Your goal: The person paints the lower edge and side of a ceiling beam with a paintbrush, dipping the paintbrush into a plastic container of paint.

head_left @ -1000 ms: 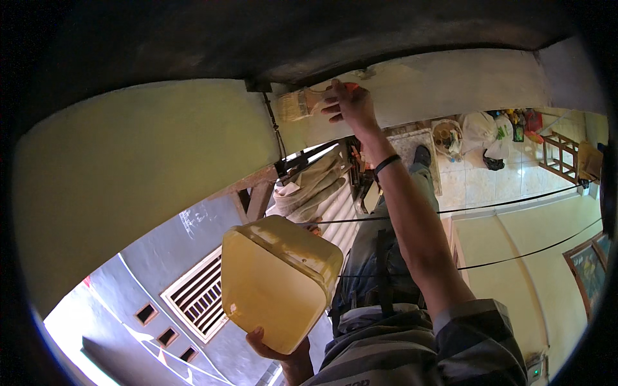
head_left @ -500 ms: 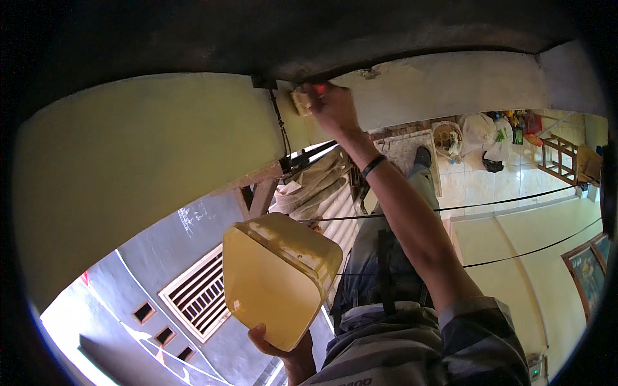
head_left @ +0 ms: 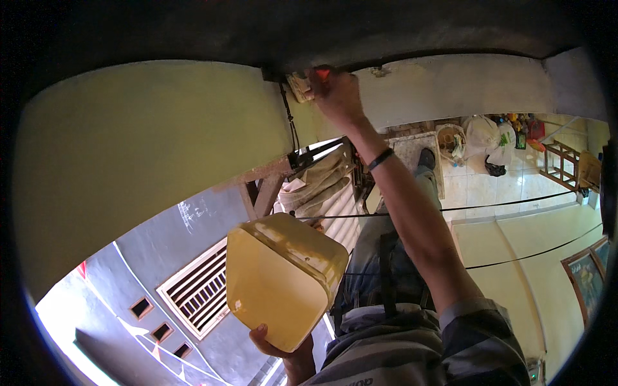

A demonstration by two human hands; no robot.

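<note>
High up at the wall beam point(head_left: 174, 122), my right hand point(head_left: 340, 100) is closed around a wide paintbrush point(head_left: 300, 88). Some red-orange of the brush handle shows between the fingers, and its pale bristles press against the beam just right of a dark hanging cord point(head_left: 289, 116). Yellowish paint coats the beam left of the brush; to the right it looks greyer. Lower down, my left hand point(head_left: 283, 350) grips the rim of a yellowish plastic paint tub point(head_left: 277, 293), tilted with its opening toward me. How much paint lies inside is hard to tell.
Dark ceiling point(head_left: 322, 32) meets the beam's upper edge. Thin black cables point(head_left: 508, 202) cross below my right arm. My shoe point(head_left: 426, 159) stands on a raised paint-spotted board point(head_left: 412, 145). Bags point(head_left: 481, 135) and a wooden stool point(head_left: 561, 161) are far below on tiles.
My right hand and the brush appear slightly higher and further right in view, and the beam and cord have shifted similarly. The tub stays in my left hand, almost unmoved.
</note>
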